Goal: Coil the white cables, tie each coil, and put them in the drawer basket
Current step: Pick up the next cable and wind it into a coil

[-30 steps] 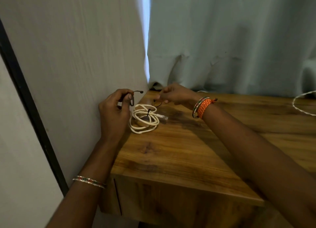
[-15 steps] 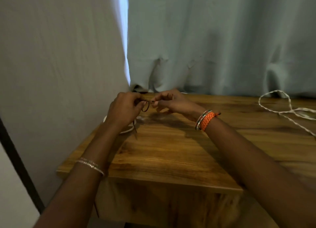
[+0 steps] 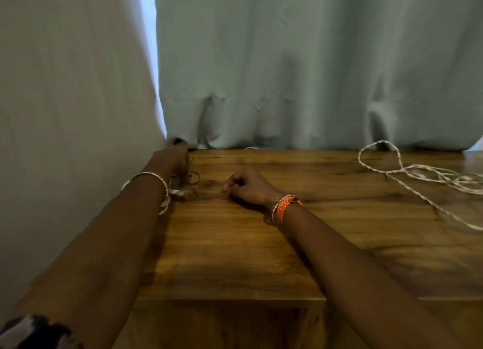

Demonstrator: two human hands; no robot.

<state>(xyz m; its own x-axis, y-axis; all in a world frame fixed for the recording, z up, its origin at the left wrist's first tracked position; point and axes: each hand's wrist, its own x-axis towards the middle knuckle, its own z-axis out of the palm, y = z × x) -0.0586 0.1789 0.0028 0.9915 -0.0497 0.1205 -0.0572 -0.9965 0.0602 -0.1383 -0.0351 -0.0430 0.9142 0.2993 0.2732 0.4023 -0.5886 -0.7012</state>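
A coiled white cable (image 3: 178, 193) lies at the far left of the wooden table (image 3: 235, 257), mostly hidden under my left wrist. Over it, my left hand (image 3: 170, 163) pinches a thin dark tie (image 3: 193, 177), which curls in a small loop just right of the fingers. To the right, my right hand (image 3: 245, 185) rests on the table with its fingers curled shut. Whether it pinches an end of the tie is too fine to see. A loose white cable (image 3: 418, 173) sprawls uncoiled at the table's far right.
A pale curtain (image 3: 287, 74) hangs along the table's back edge. A light wall panel (image 3: 65, 87) stands tight against the table's left side. The table's front edge runs below my forearms, with its wooden front (image 3: 222, 322) beneath. No drawer basket is in view.
My hands have drawn apart: the left toward the back left corner, the right to the right and down onto the table. The view swung right, showing more of the loose cable.
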